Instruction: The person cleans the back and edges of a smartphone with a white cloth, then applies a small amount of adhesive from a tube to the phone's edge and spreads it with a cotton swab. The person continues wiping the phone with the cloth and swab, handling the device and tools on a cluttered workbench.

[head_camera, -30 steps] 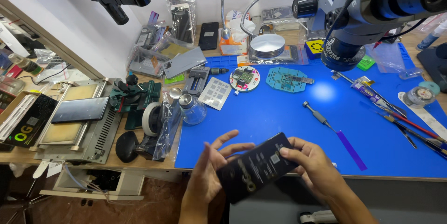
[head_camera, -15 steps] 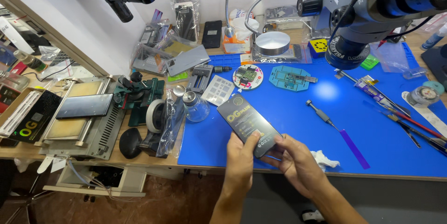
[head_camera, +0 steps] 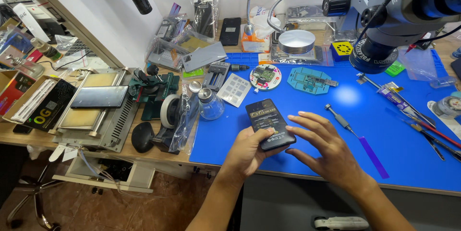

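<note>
While your left hand (head_camera: 249,152) cups the near end of the flat black rectangular packet (head_camera: 270,123), thumb on its glossy face, its long axis runs from your palm up and slightly left toward the glass bottle (head_camera: 210,105). Your right hand (head_camera: 326,152) hovers just right of it, fingers (head_camera: 314,121) spread wide, holding nothing. Beyond your fingertips the smooth blue mat (head_camera: 307,101) lies open; a slim screwdriver (head_camera: 339,118) lies just right.

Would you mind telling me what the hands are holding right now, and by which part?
The left hand holds a black phone by its near, lower end. The right hand is spread open beside it, gripping nothing.
</note>
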